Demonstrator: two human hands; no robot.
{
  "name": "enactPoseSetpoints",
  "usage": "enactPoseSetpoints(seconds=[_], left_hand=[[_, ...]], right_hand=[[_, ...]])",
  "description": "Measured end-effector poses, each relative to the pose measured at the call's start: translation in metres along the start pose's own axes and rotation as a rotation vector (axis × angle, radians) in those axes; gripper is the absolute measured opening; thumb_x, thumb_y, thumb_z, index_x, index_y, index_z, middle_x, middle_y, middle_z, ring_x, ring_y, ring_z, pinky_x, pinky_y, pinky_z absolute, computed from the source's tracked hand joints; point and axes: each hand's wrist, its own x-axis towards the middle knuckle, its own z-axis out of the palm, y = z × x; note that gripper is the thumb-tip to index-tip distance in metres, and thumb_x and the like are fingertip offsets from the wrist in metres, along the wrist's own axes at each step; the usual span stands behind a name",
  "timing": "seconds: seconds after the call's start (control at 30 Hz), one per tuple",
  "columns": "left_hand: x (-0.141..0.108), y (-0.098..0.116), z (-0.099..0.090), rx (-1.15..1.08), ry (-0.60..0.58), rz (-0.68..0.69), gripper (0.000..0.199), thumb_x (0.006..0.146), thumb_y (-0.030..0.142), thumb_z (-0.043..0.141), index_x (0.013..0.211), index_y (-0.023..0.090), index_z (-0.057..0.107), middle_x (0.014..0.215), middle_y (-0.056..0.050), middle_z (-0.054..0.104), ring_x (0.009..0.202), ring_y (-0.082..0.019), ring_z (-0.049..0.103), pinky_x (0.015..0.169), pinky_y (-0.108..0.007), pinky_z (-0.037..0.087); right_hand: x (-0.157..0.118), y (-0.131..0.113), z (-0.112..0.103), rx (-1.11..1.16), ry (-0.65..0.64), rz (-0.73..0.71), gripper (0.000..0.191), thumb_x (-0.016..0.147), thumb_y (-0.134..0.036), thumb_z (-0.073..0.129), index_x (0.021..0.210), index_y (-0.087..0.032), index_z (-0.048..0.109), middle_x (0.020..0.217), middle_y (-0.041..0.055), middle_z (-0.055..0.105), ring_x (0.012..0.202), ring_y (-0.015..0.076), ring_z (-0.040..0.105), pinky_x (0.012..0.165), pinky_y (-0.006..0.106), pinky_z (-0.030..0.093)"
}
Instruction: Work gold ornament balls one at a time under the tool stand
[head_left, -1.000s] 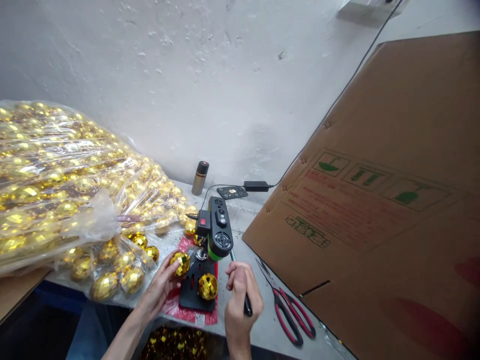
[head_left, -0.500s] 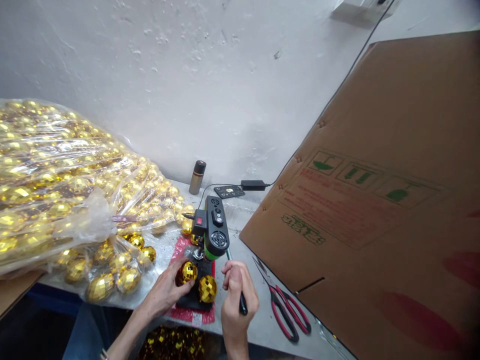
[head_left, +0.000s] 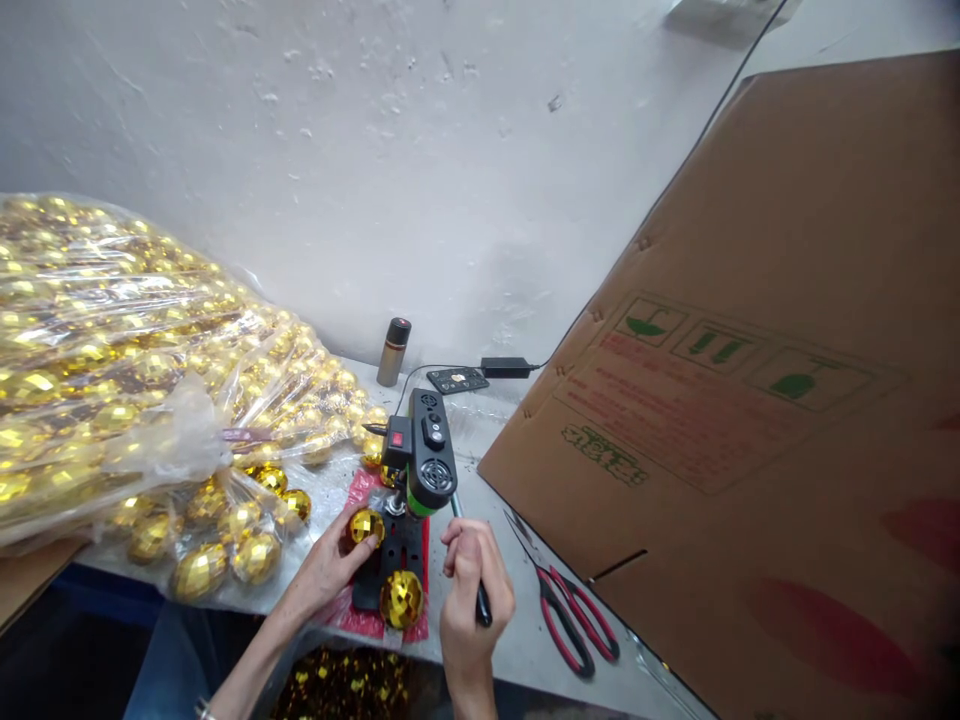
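Note:
A gold mirrored ball is gripped in my left hand, over the left side of the black base of a small bench machine. The machine's black head, with a green ring under it, looks like a mini drill press. My right hand is closed around its lever, whose black end sticks out below the fist. Another gold ball is at the front end of the base, apart from both hands. Red bubble wrap lies under the base.
On the left a large clear bag of gold balls spreads over the table. Red-handled scissors lie right of my right hand, beside a big cardboard box. Behind the machine are a bottle, a phone-like slab and a black adapter.
The ball at the front of the base has shifted toward me and a little left. My left hand has moved slightly back and left with its ball. My right hand stays on the lever.

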Motion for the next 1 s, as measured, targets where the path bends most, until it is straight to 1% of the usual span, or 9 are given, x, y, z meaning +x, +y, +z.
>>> enactPoseSetpoints(seconds=[0.13,0.2,0.27,0.4,0.47,0.67,0.73,0.87,1.0], left_hand=[[0.001,0.002,0.003,0.021,0.002,0.000,0.079,0.084,0.071,0.065,0.141,0.016,0.066,0.129,-0.013,0.080,0.117,-0.034,0.076,0.104,-0.044,0.060],[0.001,0.003,0.005,0.071,0.002,0.028,0.075,0.084,0.068,0.066,0.140,0.017,0.067,0.136,-0.015,0.078,0.124,-0.035,0.074,0.111,-0.045,0.057],[0.000,0.003,0.007,0.134,-0.013,0.058,0.070,0.084,0.062,0.068,0.140,0.018,0.067,0.137,-0.015,0.078,0.126,-0.035,0.073,0.114,-0.047,0.055],[0.000,0.003,0.011,0.255,-0.026,0.131,0.061,0.083,0.049,0.073,0.138,0.022,0.069,0.131,-0.013,0.081,0.121,-0.035,0.076,0.109,-0.048,0.058],[-0.001,0.004,0.011,0.297,-0.027,0.167,0.058,0.083,0.044,0.073,0.136,0.022,0.069,0.130,-0.013,0.081,0.119,-0.035,0.077,0.107,-0.049,0.059],[-0.003,0.004,0.014,0.354,-0.072,0.248,0.056,0.079,0.032,0.075,0.133,0.024,0.069,0.129,-0.013,0.080,0.117,-0.035,0.077,0.105,-0.049,0.061],[-0.003,0.004,0.017,0.359,-0.079,0.262,0.056,0.077,0.030,0.076,0.133,0.024,0.070,0.129,-0.013,0.079,0.119,-0.036,0.076,0.105,-0.049,0.061],[-0.002,0.002,0.024,0.412,-0.044,0.232,0.054,0.080,0.031,0.075,0.133,0.022,0.069,0.128,-0.015,0.078,0.119,-0.037,0.075,0.103,-0.051,0.061],[0.001,-0.003,0.034,0.493,-0.023,0.317,0.054,0.079,0.030,0.076,0.132,0.021,0.069,0.127,-0.015,0.076,0.122,-0.039,0.071,0.107,-0.055,0.056]], right_hand=[[0.001,-0.001,0.000,-0.009,-0.004,0.004,0.030,0.110,-0.019,0.045,0.084,-0.022,0.059,0.074,-0.0034,0.058,0.057,0.0092,0.048,0.054,0.021,0.041],[0.000,-0.001,0.000,-0.007,-0.003,0.005,0.030,0.111,-0.019,0.045,0.085,-0.022,0.060,0.073,-0.0036,0.057,0.056,0.0091,0.048,0.054,0.021,0.040],[0.000,0.000,-0.001,-0.004,-0.009,0.009,0.030,0.111,-0.019,0.045,0.084,-0.022,0.059,0.073,-0.0038,0.056,0.055,0.0091,0.047,0.053,0.022,0.040],[-0.001,0.001,-0.002,-0.006,-0.023,0.023,0.030,0.110,-0.021,0.047,0.083,-0.022,0.059,0.073,-0.0033,0.055,0.055,0.0094,0.046,0.052,0.023,0.039],[-0.001,0.001,-0.003,-0.005,-0.022,0.025,0.030,0.110,-0.021,0.047,0.083,-0.022,0.060,0.073,-0.0031,0.055,0.055,0.0097,0.046,0.052,0.023,0.039],[0.000,-0.002,-0.002,-0.012,-0.004,0.022,0.030,0.111,-0.022,0.047,0.084,-0.022,0.062,0.071,-0.0035,0.055,0.054,0.0100,0.047,0.052,0.023,0.038],[0.001,-0.003,-0.002,-0.004,-0.002,0.032,0.030,0.111,-0.022,0.047,0.085,-0.022,0.062,0.071,-0.0036,0.055,0.054,0.0100,0.047,0.051,0.024,0.038],[0.007,-0.007,-0.001,0.008,0.004,0.063,0.033,0.112,-0.025,0.047,0.082,-0.022,0.061,0.071,-0.0034,0.054,0.056,0.0107,0.050,0.053,0.024,0.040],[0.016,-0.014,-0.002,0.014,-0.015,0.068,0.035,0.112,-0.026,0.048,0.079,-0.023,0.059,0.070,-0.0039,0.054,0.058,0.0107,0.052,0.054,0.023,0.042]])
